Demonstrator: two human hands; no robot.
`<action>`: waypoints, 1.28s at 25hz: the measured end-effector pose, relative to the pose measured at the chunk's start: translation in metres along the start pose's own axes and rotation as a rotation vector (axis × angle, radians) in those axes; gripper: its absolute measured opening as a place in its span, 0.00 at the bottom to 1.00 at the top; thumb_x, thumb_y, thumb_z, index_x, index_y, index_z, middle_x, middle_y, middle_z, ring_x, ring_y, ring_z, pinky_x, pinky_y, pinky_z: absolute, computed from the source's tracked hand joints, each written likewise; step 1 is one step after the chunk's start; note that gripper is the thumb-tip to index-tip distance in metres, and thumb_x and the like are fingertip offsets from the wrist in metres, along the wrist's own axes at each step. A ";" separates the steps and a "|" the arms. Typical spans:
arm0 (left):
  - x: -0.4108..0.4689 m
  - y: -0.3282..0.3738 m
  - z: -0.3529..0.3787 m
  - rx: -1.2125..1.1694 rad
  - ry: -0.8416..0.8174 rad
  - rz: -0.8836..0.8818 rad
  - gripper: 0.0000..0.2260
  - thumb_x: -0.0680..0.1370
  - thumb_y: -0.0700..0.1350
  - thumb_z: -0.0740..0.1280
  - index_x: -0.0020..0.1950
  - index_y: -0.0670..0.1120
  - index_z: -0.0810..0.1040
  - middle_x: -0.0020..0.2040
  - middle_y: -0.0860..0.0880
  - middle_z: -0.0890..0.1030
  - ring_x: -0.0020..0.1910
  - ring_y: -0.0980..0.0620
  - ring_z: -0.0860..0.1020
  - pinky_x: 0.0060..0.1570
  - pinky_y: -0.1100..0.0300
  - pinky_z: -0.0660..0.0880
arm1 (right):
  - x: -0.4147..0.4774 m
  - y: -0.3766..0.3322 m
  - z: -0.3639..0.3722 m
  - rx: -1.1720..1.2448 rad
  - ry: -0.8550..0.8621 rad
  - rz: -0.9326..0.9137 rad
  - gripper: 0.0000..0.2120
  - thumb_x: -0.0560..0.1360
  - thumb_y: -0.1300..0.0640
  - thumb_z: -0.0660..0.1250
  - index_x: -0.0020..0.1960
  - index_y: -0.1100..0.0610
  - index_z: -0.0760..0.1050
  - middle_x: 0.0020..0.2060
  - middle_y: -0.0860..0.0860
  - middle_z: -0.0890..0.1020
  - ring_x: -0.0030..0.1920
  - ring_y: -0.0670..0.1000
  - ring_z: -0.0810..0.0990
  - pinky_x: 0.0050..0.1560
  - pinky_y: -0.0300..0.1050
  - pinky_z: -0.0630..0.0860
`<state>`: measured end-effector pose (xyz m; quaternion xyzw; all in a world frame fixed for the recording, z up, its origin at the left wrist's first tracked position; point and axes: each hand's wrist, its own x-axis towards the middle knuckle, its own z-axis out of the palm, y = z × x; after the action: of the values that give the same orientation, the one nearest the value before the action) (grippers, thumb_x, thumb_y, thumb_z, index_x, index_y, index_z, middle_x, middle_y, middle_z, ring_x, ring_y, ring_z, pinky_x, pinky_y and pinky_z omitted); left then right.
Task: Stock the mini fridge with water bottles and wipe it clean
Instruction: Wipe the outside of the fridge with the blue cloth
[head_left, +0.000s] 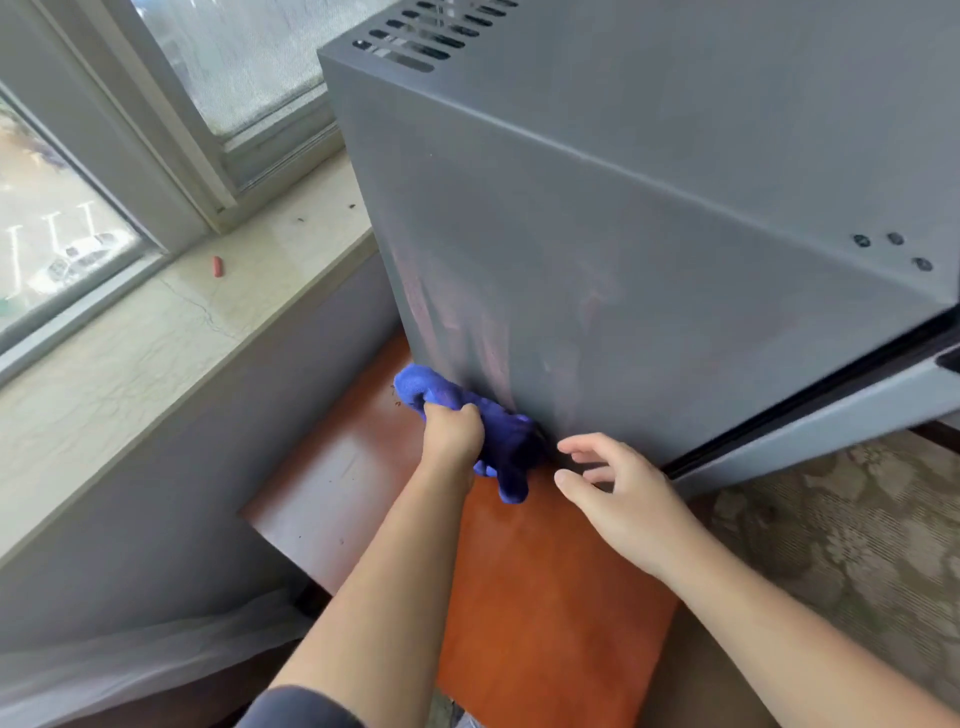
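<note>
A grey mini fridge (623, 234) stands on a reddish-brown wooden table (545, 597). Damp streaks show on its left side wall. My left hand (452, 434) grips a bunched blue cloth (467, 410) and holds it against the bottom edge of that wall. My right hand (618, 499) hovers just right of the cloth with fingers spread and loosely bent, holding nothing, near the fridge's lower front corner. The fridge door (831, 431) shows at the right edge. No water bottles are in view.
A pale marble windowsill (156, 353) runs along the left, with a small red object (218, 266) lying on it. The window (62, 228) is behind it. Patterned carpet (841, 545) lies to the right of the table. Vent slots (415, 41) sit at the fridge's top rear.
</note>
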<state>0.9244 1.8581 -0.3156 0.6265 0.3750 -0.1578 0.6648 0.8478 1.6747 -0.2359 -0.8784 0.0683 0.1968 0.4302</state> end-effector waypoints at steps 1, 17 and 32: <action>0.009 0.002 0.004 -0.082 -0.036 -0.032 0.17 0.71 0.43 0.57 0.59 0.48 0.64 0.57 0.46 0.74 0.46 0.47 0.73 0.37 0.55 0.76 | 0.001 0.003 0.004 0.040 -0.011 0.031 0.11 0.76 0.50 0.70 0.57 0.39 0.78 0.56 0.40 0.80 0.54 0.40 0.80 0.56 0.41 0.75; -0.009 0.037 0.003 -0.210 0.016 0.213 0.14 0.73 0.31 0.56 0.46 0.49 0.73 0.48 0.44 0.76 0.48 0.44 0.74 0.48 0.48 0.75 | 0.006 -0.027 0.005 0.167 -0.019 -0.015 0.10 0.77 0.55 0.69 0.54 0.41 0.81 0.50 0.39 0.84 0.50 0.38 0.82 0.54 0.38 0.77; -0.096 0.148 -0.034 -0.047 0.025 0.478 0.08 0.73 0.38 0.63 0.48 0.49 0.74 0.39 0.49 0.76 0.41 0.47 0.75 0.45 0.50 0.76 | 0.033 -0.131 0.024 1.106 -0.224 0.191 0.30 0.70 0.39 0.73 0.63 0.57 0.81 0.57 0.55 0.85 0.50 0.51 0.85 0.50 0.48 0.82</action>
<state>0.9509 1.8896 -0.1405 0.6836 0.2281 0.0205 0.6930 0.9088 1.7763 -0.1675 -0.4861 0.1943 0.2618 0.8108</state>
